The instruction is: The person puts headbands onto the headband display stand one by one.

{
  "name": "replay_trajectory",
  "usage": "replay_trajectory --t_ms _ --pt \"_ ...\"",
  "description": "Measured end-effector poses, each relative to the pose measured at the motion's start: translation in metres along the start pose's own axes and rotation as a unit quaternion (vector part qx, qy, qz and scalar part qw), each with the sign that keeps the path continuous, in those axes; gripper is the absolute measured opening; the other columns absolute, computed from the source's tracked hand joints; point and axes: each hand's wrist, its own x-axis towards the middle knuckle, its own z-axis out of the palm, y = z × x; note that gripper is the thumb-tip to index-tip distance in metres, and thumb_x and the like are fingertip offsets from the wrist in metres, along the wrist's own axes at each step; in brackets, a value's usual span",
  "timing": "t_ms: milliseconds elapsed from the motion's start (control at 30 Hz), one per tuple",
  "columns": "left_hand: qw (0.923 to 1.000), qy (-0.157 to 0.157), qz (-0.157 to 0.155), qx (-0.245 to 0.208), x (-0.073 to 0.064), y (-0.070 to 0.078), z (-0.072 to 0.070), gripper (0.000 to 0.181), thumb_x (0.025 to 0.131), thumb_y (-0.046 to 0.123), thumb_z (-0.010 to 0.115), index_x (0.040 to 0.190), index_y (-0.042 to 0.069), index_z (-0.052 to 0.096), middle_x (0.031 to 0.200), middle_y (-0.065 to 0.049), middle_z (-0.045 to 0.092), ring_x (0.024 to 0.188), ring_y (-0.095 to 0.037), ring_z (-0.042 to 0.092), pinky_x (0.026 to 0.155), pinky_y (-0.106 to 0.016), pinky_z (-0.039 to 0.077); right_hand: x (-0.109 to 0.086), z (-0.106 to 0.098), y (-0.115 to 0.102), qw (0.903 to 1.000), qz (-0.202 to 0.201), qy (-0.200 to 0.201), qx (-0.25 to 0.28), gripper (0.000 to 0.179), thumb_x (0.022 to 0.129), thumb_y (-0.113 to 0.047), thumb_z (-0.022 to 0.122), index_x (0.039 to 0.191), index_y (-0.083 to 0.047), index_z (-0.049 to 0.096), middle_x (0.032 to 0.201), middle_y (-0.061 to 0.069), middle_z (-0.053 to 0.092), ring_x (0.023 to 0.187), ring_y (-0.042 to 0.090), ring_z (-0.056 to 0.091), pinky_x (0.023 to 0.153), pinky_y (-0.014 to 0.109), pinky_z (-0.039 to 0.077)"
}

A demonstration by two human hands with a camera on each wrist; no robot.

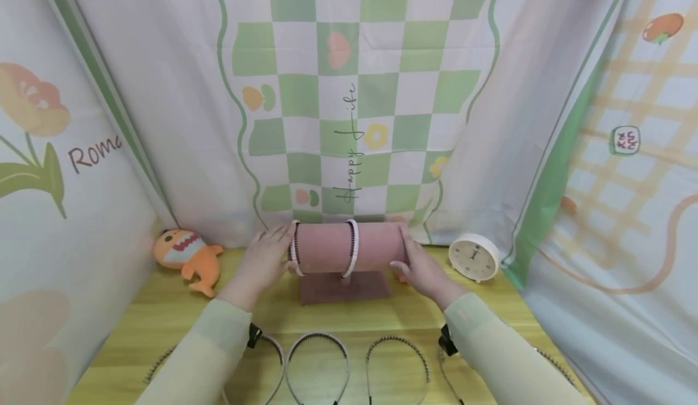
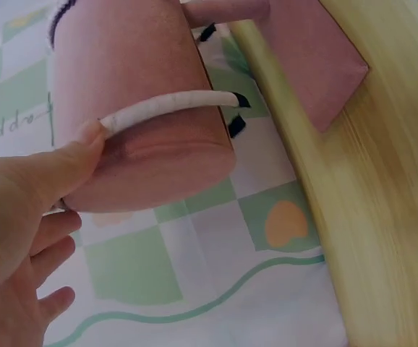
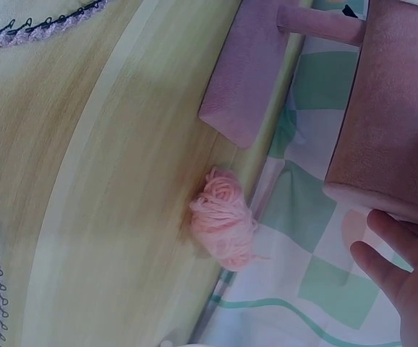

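- Far cloth (image 1: 338, 108): "Happy Life" in dark script, running upwards along the green-and-white checks; the left wrist view catches only part, "appy".
- Left cloth (image 1: 33, 241): "Rom" in brown, slanting upwards beside the tulip (image 1: 34, 99), then a letter too unclear to tell.
- Right cloth (image 1: 611, 205): a small framed badge (image 1: 624, 140), its marks illegible.
- Clock (image 1: 474, 259), far right: dial marks too small to read.

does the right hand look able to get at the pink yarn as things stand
Probably yes: the pink yarn lies on the table near the right hand, and nothing visible blocks the way. It would likely have to leave the end of the pink roll first.
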Motion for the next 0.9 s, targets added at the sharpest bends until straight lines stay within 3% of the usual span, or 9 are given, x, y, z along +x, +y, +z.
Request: replay_trajectory --t_ms 200,400,900 --pt "0.9995 -0.024 0.019 -0.003 0.013 0.015 0.005 0.089 0.078 0.037 0.082 0.149 0.002 0.041 0.15 -0.014 0.044 0.138 -0.032 0.037 0.112 -0.056 0.026 0.0 0.0 0.0 1.0 0.001 -0.004 0.001 0.094 0.099 -0.025 0.062 0.158 -0.022 -0.012 0.158 0.025 0.02 0.138 0.042 0.033 0.112 0.053 0.028" --pt "0.9986 -0.051 0.013 0.007 0.029 0.039 0.014 0.086 0.083 0.041 0.078 0.151 0.006 0.039 0.153 -0.01 0.04 0.142 -0.028 0.033 0.116 -0.051 0.02 0.0 0.0 0.001 1.0 -0.002 -0.001 -0.009 0.093 0.099 -0.026 0.062 0.158 -0.021 -0.01 0.158 0.025 0.021 0.138 0.041 0.034 0.112 0.052 0.029" --pt "0.9975 -0.062 -0.002 -0.034 0.053 0.071 0.027 0.088 0.083 0.046 0.076 0.154 0.015 0.035 0.157 -0.003 0.034 0.143 -0.027 0.03 0.115 -0.051 0.021 0.0 0.0 0.001 0.9995 -0.027 0.016 -0.005 0.094 0.097 -0.023 0.064 0.159 -0.016 -0.007 0.154 0.03 0.026 0.136 0.043 0.036 0.111 0.053 0.03"
